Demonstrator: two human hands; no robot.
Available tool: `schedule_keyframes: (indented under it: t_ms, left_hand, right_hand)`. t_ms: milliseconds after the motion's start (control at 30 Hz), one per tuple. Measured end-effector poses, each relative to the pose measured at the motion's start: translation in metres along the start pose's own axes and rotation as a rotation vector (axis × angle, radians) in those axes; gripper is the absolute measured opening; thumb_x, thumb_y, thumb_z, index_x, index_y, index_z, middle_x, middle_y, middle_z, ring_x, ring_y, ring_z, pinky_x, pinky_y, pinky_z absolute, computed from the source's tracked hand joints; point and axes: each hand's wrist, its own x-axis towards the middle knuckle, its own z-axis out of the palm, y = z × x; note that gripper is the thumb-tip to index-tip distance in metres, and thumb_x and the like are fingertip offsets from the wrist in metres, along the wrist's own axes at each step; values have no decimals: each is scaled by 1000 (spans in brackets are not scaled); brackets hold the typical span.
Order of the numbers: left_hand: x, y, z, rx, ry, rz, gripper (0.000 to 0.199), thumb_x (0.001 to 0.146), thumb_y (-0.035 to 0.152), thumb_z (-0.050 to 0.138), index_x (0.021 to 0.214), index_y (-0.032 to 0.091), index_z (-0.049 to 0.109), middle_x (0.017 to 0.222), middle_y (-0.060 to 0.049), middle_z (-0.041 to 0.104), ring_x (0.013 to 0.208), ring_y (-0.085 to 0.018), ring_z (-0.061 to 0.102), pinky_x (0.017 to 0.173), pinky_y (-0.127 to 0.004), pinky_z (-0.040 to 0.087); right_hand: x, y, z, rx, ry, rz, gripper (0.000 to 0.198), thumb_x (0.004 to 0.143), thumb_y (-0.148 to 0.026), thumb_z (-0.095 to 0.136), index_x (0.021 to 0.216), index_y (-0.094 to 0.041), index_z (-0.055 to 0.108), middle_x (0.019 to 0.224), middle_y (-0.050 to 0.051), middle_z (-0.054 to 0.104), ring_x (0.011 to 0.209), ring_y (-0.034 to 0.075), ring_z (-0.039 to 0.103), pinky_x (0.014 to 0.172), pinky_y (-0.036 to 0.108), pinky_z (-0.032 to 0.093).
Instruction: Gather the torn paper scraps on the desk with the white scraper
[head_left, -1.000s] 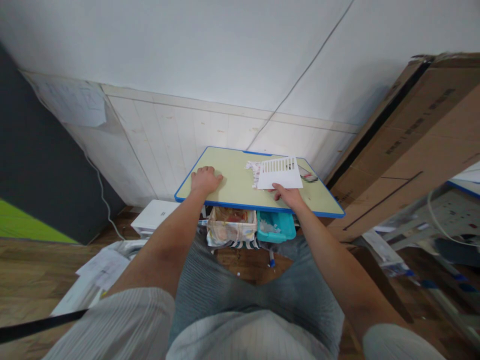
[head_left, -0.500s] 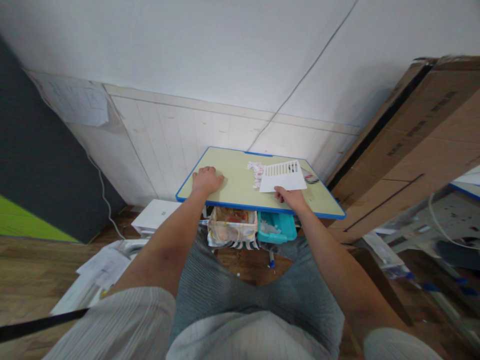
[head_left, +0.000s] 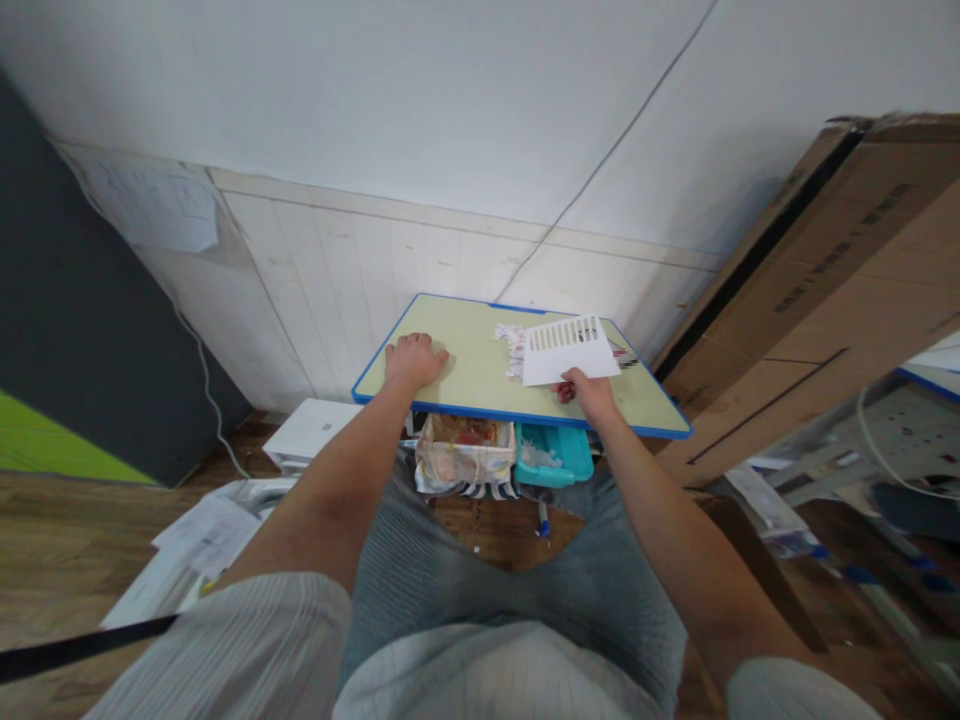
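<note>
Head view: right hand's [head_left: 592,394] fingers [head_left: 573,377] pinch the slotted sheet's [head_left: 568,362] near edge. Left hand [head_left: 415,361] lies spread on the desk [head_left: 472,350].

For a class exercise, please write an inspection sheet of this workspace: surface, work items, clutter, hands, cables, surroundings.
Surface: pale tabletop with a blue edge, by the wall.
Work items: slotted white card; pale scraps at its left side.
Clutter: basket and teal bin below the front edge; blurred object right of the card.
Hands: left hand rests palm-down on the tabletop; right hand grips the card's near edge.
Cables: grey cable down the wall; white cables at left and far right.
Surroundings: large cardboard box at right.
</note>
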Motion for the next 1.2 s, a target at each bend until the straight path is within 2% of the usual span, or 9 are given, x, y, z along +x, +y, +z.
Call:
schedule_keyframes:
  t_ms: [167,267,367,500,700,1200]
  left_hand:
    - [0,0,0,7,-2,-1,65,116,49,51,163,8,69,174,-27,64,161,-43,57,132,-58,47]
    - [-1,1,-1,9,-2,0,65,116,49,51,163,7,69,173,-27,64,161,-44,58,131,-59,46]
    - [-3,2,-2,5,-1,0,64,115,48,51,163,9,69,173,-27,64,161,-44,57,132,-59,46]
    - [-2,2,-2,5,3,5,63,115,48,51,163,10,69,173,-27,65,160,-44,58,131,-59,46]
    - [0,0,1,11,0,1,64,115,47,52,163,8,69,173,-27,64,160,-44,58,131,-58,46]
    - [1,0,1,11,-3,1,65,115,49,51,162,7,69,172,-28,65,160,-43,58,131,-57,46]
  right_hand:
    - [-3,1,0,6,-29,-19,27,79,-46,86,78,-24,71,83,13,87,57,20,67,59,34,60]
    - [-3,2,1,-2,-45,-38,34,77,-52,91,85,-24,74,87,12,89,57,20,66,61,36,61]
    - [-2,3,1,-12,-58,-55,37,75,-55,93,86,-24,76,86,10,89,56,20,64,61,37,60]
    - [-2,3,0,-18,-75,-64,32,74,-52,92,81,-24,78,82,9,88,56,20,64,62,36,60]
    - [-3,3,-3,-7,-81,-19,26,76,-44,87,69,-22,75,74,12,85,55,20,66,60,35,61]
    - [0,5,-3,7,-46,0,25,76,-40,90,72,-22,73,72,10,83,54,20,67,58,34,62]
